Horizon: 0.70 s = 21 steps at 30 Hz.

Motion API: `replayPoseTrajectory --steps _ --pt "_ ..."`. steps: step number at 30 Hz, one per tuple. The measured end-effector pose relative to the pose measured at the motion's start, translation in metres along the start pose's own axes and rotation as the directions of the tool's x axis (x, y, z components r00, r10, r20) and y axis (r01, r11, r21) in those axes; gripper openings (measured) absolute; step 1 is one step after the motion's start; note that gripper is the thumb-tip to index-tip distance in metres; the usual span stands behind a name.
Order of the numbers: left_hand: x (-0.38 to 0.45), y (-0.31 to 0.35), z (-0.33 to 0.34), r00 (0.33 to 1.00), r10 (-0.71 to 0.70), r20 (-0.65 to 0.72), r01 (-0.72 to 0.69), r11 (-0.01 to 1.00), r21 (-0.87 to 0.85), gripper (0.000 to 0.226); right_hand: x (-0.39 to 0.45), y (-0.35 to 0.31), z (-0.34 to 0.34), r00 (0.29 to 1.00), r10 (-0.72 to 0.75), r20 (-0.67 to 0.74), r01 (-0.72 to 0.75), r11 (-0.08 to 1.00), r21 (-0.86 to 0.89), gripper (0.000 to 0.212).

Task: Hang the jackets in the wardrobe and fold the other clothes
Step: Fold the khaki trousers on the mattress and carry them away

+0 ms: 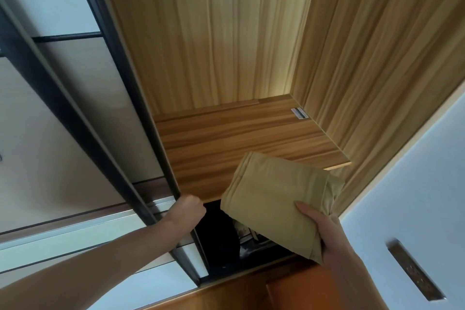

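Observation:
A folded tan garment (271,199) is held up in front of the open wardrobe, just below the front edge of its wooden shelf (226,138). My right hand (324,236) grips the garment's near corner, thumb on top. My left hand (187,211) is curled round the dark frame edge of the sliding wardrobe door (141,158). The shelf surface is bare apart from a small sticker (299,113) at its back right.
Below the shelf a dark compartment (221,241) holds dark clothing and some unclear items. A white wall (415,184) with a switch plate (415,269) stands at the right. Wooden wardrobe walls rise behind and beside the shelf. An orange-brown wooden surface (276,292) lies at the bottom.

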State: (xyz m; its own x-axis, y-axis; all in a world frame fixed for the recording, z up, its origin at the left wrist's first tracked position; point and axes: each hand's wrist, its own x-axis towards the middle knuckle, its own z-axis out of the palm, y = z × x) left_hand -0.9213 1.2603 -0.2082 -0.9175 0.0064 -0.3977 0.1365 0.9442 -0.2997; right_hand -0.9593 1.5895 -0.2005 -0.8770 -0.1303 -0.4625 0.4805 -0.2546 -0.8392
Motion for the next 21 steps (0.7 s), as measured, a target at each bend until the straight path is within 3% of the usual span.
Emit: replayPoseTrajectory --steps 3,5,7,9,10,11,12,13,14,15,16,21 --pt "0.012 0.001 0.001 0.999 0.031 -0.007 -0.030 0.981 0.193 0.039 0.005 -0.002 0.005 1.000 -0.002 -0.011 0.002 1.000 -0.008 0.092" --pt "0.018 0.006 -0.006 0.999 -0.013 -0.049 0.022 0.982 0.185 0.035 0.010 -0.003 0.005 1.000 -0.006 -0.012 0.006 1.000 -0.018 0.096" --pt "0.032 0.008 -0.012 0.987 -0.126 -0.095 0.128 0.992 0.019 0.029 0.015 -0.004 0.004 1.000 -0.010 -0.010 0.010 0.999 -0.034 0.095" --pt "0.042 0.007 -0.018 0.964 -0.255 -0.071 0.208 0.895 -0.394 0.031 0.023 -0.007 0.004 1.000 -0.007 -0.008 0.006 0.999 -0.045 0.093" --pt "0.047 0.007 -0.019 0.957 -0.290 -0.018 0.208 0.726 -0.656 0.039 0.028 -0.009 0.004 1.000 -0.003 -0.003 0.002 0.999 -0.054 0.092" --pt "0.050 0.007 -0.020 0.956 -0.286 0.060 0.188 0.443 -0.877 0.046 0.032 -0.012 0.005 1.000 0.004 0.008 -0.003 0.998 -0.065 0.089" --pt "0.049 0.012 -0.023 0.957 -0.236 0.168 0.189 0.068 -0.980 0.046 0.038 -0.015 0.005 1.000 0.011 0.023 -0.009 0.997 -0.079 0.086" --pt "0.051 0.016 -0.023 0.957 -0.116 0.266 0.224 -0.288 -0.931 0.045 0.043 -0.018 0.007 0.999 0.018 0.040 -0.014 0.995 -0.099 0.083" --pt "0.056 0.019 -0.020 0.956 0.011 0.292 0.254 -0.524 -0.813 0.050 0.049 -0.022 0.008 0.998 0.022 0.060 -0.015 0.992 -0.124 0.082" --pt "0.062 0.023 -0.016 0.954 0.105 0.281 0.282 -0.633 -0.721 0.058 0.054 -0.027 0.009 0.996 0.028 0.079 -0.016 0.989 -0.150 0.081" --pt "0.065 0.026 -0.014 0.952 0.168 0.258 0.302 -0.663 -0.684 0.062 0.060 -0.031 0.011 0.994 0.040 0.098 -0.022 0.984 -0.175 0.082" --pt "0.075 0.035 -0.005 0.949 0.200 0.245 0.315 -0.680 -0.662 0.090 0.085 -0.046 0.010 0.978 0.126 0.164 -0.074 0.955 -0.288 0.086"
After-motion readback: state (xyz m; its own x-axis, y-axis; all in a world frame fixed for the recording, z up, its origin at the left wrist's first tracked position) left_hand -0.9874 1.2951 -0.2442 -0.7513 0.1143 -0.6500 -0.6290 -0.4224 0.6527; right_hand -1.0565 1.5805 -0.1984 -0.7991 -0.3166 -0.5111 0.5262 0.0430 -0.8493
